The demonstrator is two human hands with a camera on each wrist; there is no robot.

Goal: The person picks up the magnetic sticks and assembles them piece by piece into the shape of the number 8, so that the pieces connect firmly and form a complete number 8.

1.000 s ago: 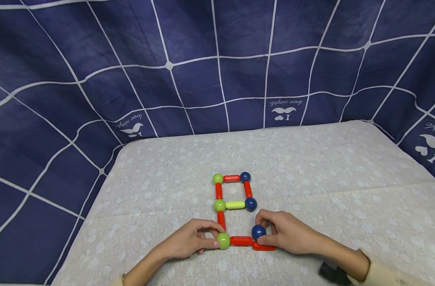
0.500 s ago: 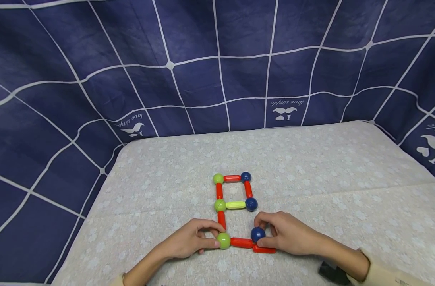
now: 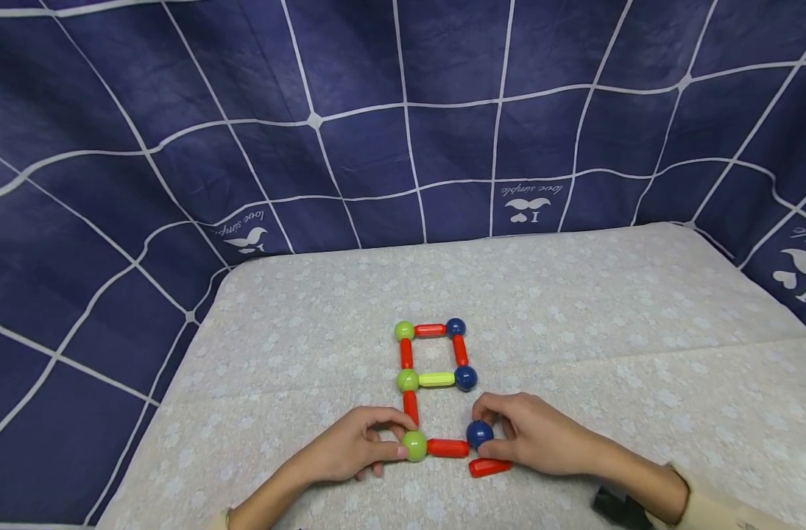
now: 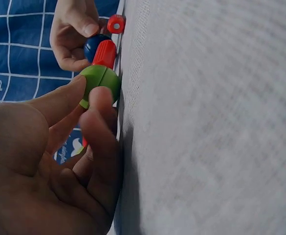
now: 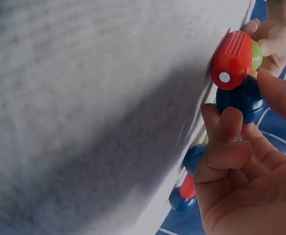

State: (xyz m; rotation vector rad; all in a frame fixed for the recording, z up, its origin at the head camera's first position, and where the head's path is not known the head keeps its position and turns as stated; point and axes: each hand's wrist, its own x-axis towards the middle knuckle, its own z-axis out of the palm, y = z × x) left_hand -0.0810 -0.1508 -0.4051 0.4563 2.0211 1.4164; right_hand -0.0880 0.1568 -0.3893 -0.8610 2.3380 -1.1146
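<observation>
My left hand (image 3: 352, 444) pinches a green ball (image 3: 414, 446) at the near left corner of a frame of magnetic rods and balls. From that ball a red rod (image 3: 447, 448) runs right to a dark blue ball (image 3: 479, 434), which my right hand (image 3: 535, 434) holds between thumb and fingers. Just in front of the blue ball lies another red rod (image 3: 489, 467), its right end overlapped by the right hand. In the right wrist view this red rod (image 5: 231, 61) shows a pale round tip beside the blue ball (image 5: 238, 100).
Beyond the hands, red rods and a yellow-green rod (image 3: 436, 380) form a square with green and blue balls at its corners. A black object (image 3: 620, 506) lies by the right sleeve. A blue checked cloth (image 3: 455, 140) hangs behind the pale patterned tablecloth (image 3: 297, 309).
The loose red rod has slid slightly nearer and turned, and now lies apart from the attached red rod. The right hand's blue ball has shifted slightly; the left hand stays in place.
</observation>
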